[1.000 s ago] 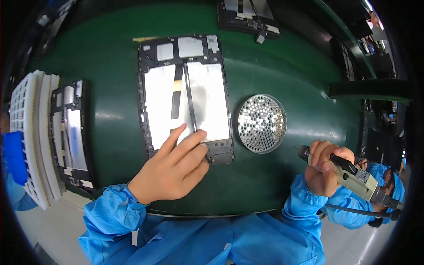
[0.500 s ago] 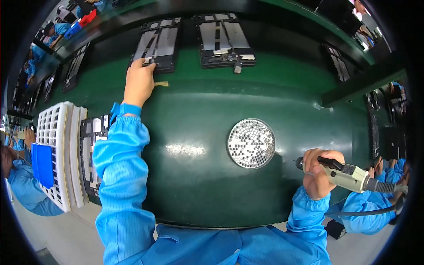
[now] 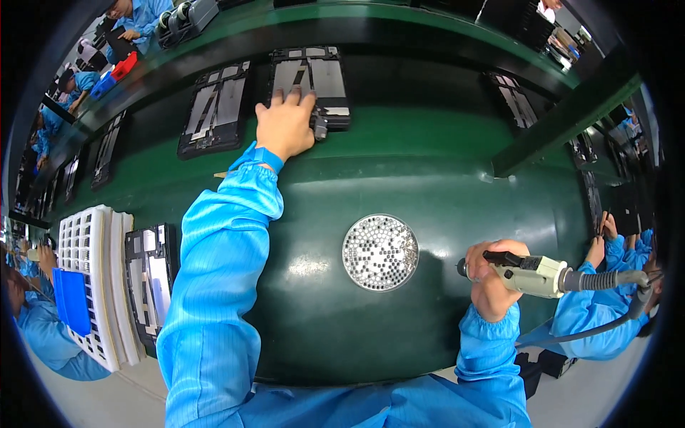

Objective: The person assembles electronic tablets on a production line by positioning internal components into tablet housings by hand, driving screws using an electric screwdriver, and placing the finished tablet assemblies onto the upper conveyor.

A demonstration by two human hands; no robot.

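My left hand [image 3: 284, 128] reaches far forward over the near part of an opened tablet body [image 3: 325, 75]. Its fingers are spread and lie flat over the device. A small connector piece on a flex cable [image 3: 320, 130] hangs off the tablet's near edge beside the hand. Another opened tablet body [image 3: 214, 110] lies just left of it. My right hand [image 3: 494, 282] is wrapped round a cream electric screwdriver [image 3: 539, 277], its tip pointing left. Between my arms stands a round dish [image 3: 380, 252] of small dark screws.
At left, white foam trays [image 3: 107, 285] carry a blue plastic piece [image 3: 73, 302], with another tablet body [image 3: 151, 278] beside them. A green post [image 3: 564, 118] rises at right. The screwdriver's cable [image 3: 592, 332] trails right. Co-workers in blue sit on both sides.
My left hand has moved from the left tablet body to the one on its right, and its fingers have spread. The right hand keeps the screwdriver. The whole view has shifted.
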